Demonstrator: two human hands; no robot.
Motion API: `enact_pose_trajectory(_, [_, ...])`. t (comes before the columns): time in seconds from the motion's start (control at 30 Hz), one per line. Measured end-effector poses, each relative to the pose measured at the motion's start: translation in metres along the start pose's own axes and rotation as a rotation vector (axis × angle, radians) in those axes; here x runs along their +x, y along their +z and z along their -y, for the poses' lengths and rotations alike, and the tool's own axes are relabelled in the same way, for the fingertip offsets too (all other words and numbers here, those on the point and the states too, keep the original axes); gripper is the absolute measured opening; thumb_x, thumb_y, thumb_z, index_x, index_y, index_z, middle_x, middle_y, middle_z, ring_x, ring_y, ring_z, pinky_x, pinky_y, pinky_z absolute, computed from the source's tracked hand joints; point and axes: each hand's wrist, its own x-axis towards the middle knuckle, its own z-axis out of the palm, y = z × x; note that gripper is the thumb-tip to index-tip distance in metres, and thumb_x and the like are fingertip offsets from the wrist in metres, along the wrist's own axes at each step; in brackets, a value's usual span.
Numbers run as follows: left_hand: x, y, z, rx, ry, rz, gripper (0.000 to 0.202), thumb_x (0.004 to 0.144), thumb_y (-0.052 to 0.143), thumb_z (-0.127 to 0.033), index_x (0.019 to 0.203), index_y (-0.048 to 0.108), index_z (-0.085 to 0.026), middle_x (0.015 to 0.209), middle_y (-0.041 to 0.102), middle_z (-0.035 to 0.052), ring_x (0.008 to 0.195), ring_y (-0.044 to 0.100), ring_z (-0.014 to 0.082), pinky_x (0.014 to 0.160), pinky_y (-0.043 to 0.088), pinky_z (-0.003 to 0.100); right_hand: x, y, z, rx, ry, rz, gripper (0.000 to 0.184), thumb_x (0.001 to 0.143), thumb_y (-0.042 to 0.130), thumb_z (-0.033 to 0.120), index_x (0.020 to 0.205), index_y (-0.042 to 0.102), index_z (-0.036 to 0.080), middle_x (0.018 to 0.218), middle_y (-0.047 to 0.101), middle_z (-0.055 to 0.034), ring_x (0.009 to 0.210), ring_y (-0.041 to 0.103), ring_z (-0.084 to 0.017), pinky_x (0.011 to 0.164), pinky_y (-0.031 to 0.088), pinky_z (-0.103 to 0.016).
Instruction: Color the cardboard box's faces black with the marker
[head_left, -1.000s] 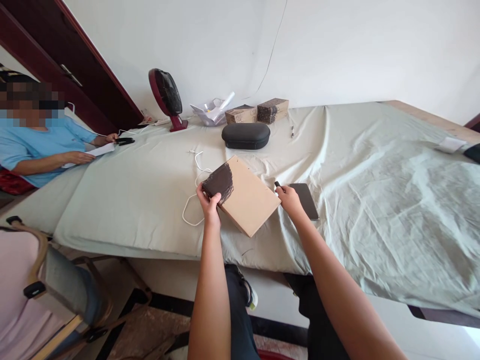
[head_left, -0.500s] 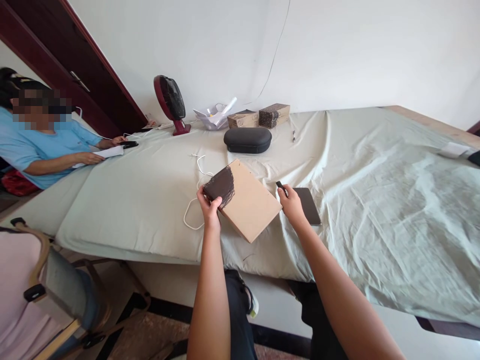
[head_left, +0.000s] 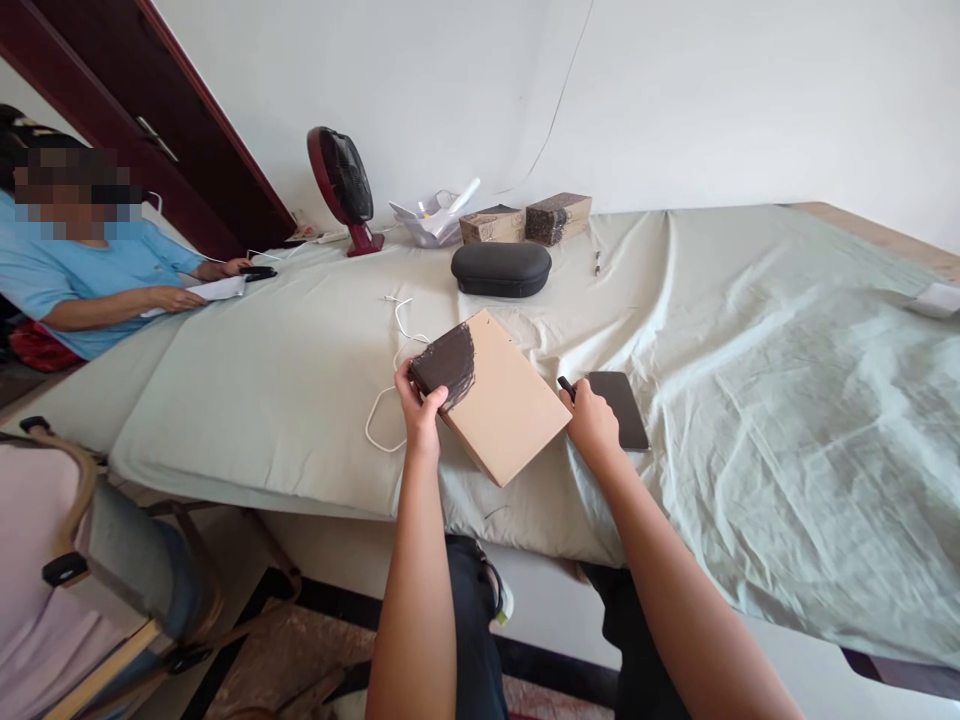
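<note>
A tan cardboard box [head_left: 514, 400] is held tilted over the cloth-covered table, one corner scribbled over in dark brown-black. My left hand [head_left: 422, 408] grips that darkened corner, thumb on the top face and fingers around the edge. Beside the box's right corner, my right hand [head_left: 595, 420] is closed around a black marker [head_left: 566, 385]; its end pokes out past the fingers, and the rest is hidden. Partly behind the right hand lies a flat dark tablet-like slab [head_left: 626, 408]. A white cable [head_left: 370, 428] loops on the cloth left of the box.
Behind the box sits a black zip case [head_left: 501, 270], with two scribbled cardboard boxes [head_left: 562, 215], a clear plastic basket [head_left: 431, 228] and a red fan [head_left: 341, 185] farther back. A person in blue [head_left: 97, 280] holds papers at left. A chair [head_left: 127, 550] stands in front-left.
The view has shifted slightly. My right hand has turned a little, back of the hand more upward, still holding the marker. The left hand keeps its grip on the box.
</note>
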Motion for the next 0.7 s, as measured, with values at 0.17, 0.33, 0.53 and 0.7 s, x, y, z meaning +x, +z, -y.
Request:
enact_pose_trajectory(0.17, [0.004,-0.005,0.003,0.028,0.003,0.022,0.082,0.068,0.083,-0.046,0.142,0.054,-0.026,0.142,0.060,0.0106,0.126,0.065,0.0290,0.110,0.057,0.043,-0.007,-0.009,0.009,-0.127,0.021,0.024,0.038,0.111,0.043,0.045,0.130,0.060,0.016,0.124,0.075,-0.0218,0.118,0.074,-0.039,0.091,0.053,-0.042])
enact_pose_trajectory(0.33, [0.006,-0.007,0.003,0.029,0.006,0.038,0.083,0.068,0.083,-0.046,0.142,0.052,-0.026,0.140,0.059,0.0119,0.123,0.066,0.0290,0.106,0.059,0.041,-0.007,-0.012,0.005,-0.114,0.025,0.041,0.041,0.108,0.049,0.049,0.129,0.064,0.017,0.126,0.075,-0.0217,0.119,0.074,-0.040,0.089,0.053,-0.041])
enact_pose_trajectory(0.53, [0.001,-0.003,-0.003,0.014,0.018,0.053,0.077,0.073,0.080,-0.042,0.143,0.051,-0.027,0.140,0.059,0.0112,0.125,0.066,0.0284,0.109,0.058,0.043,-0.004,-0.007,0.003,-0.079,-0.035,-0.006,0.032,0.108,0.043,0.027,0.128,0.066,0.016,0.125,0.077,-0.0203,0.118,0.075,-0.036,0.087,0.051,-0.038])
enact_pose_trajectory(0.7, [0.002,-0.003,-0.001,0.050,0.039,0.073,0.076,0.076,0.078,-0.043,0.146,0.049,-0.028,0.146,0.057,0.0122,0.128,0.066,0.0298,0.111,0.057,0.045,-0.002,-0.006,0.002,-0.076,-0.047,-0.005,0.036,0.109,0.042,0.029,0.127,0.070,0.018,0.121,0.078,-0.0202,0.115,0.076,-0.036,0.086,0.051,-0.038])
